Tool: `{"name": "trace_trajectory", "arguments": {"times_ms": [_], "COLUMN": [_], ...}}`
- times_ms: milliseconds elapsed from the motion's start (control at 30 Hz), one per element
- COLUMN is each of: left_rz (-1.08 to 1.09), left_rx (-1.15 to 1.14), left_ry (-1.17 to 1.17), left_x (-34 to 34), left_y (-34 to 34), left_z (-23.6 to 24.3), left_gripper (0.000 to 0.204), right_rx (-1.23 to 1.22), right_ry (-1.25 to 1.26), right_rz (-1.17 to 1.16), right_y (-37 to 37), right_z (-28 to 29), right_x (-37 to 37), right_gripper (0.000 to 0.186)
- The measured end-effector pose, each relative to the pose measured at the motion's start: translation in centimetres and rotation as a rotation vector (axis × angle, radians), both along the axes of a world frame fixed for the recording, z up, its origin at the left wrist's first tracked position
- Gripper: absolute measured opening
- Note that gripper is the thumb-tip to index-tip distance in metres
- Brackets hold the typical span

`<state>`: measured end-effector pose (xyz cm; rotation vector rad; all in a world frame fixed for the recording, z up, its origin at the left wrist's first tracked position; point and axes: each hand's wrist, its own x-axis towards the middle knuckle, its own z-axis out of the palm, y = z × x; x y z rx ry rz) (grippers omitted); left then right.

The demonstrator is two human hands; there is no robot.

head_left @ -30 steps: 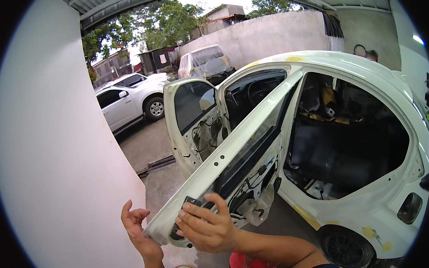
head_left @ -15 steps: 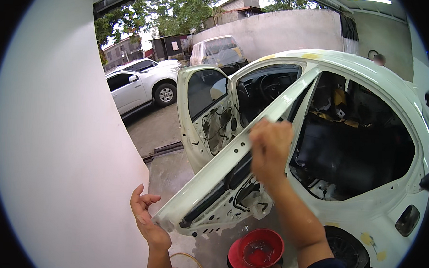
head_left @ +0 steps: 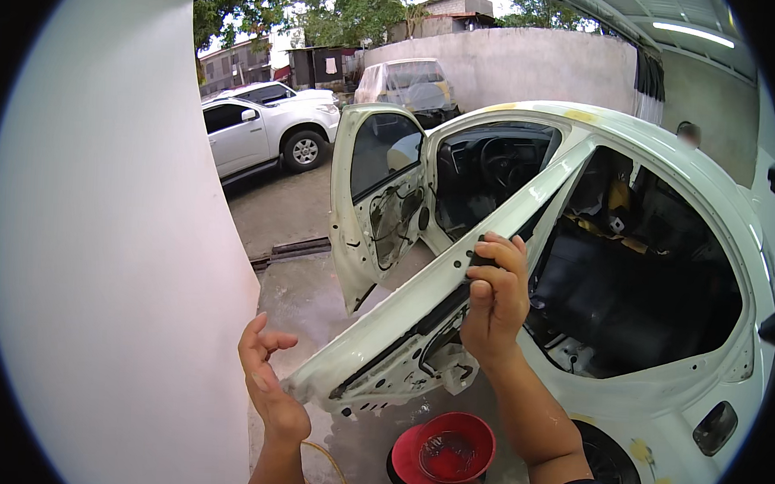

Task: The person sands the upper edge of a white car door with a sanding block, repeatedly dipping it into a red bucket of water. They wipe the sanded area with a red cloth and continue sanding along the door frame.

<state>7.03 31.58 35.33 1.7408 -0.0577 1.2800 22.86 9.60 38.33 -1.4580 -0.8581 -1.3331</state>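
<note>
A white car door stands swung open in front of me, its edge running diagonally and its bare inner side showing holes and black trim. My right hand is at the upper part of that edge, fingers bent round a small dark pad; the pad is mostly covered, so its exact kind is unclear. By the near end of the door is my left hand, fingers loosely bent and apart, nothing in them. Its palm faces the door's corner; whether it touches is hard to tell.
Below the door, a red bucket with water sits on the wet floor near a yellow hose. A white wall rises at left. The white car body fills the right; its front door also hangs open.
My right hand has turned and shifted slightly down against the door edge, so the dark pad now shows. My left hand stays nearly in place. The view has tilted a little.
</note>
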Motion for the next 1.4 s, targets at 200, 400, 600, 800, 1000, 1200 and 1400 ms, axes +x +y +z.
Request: {"name": "trace_trajectory", "arguments": {"times_ms": [200,400,600,800,1000,1200,1400], "left_rz": [0.003,0.002,-0.017,-0.025,-0.05,-0.061,-0.073], "left_rx": [-0.018,-0.017,-0.017,-0.02,-0.027,-0.011,0.0], "left_ry": [-0.014,-0.017,-0.001,0.005,0.019,0.014,0.051], "left_x": [0.0,-0.1,-0.2,-0.2,-0.3,-0.3,-0.4], "left_y": [-0.1,-0.2,-0.2,-0.2,-0.1,0.0,0.1], "left_z": [-0.2,-0.4,-0.4,-0.3,-0.2,-0.1,-0.1], "left_gripper": [0.084,0.083,0.085,0.084,0.085,0.085,0.085], "right_rx": [-0.271,-0.301,-0.271,-0.334,-0.521,-0.36,-0.272], "right_ry": [-0.147,-0.141,-0.175,-0.249,-0.336,-0.311,-0.285], "right_rz": [-0.124,-0.164,-0.229,-0.022,0.221,0.252,0.206], "right_y": [-3.7,-3.7,-2.7,-0.2,1.1,2.6,2.2], "right_z": [-0.4,-0.3,0.1,-0.1,0.0,0.1,0.3], "right_x": [1.6,0.4,-0.6,-3.0,-4.1,-4.7,-3.6], "right_gripper": [0.038,0.037,0.038,0.031,0.022,0.019,0.025]}}
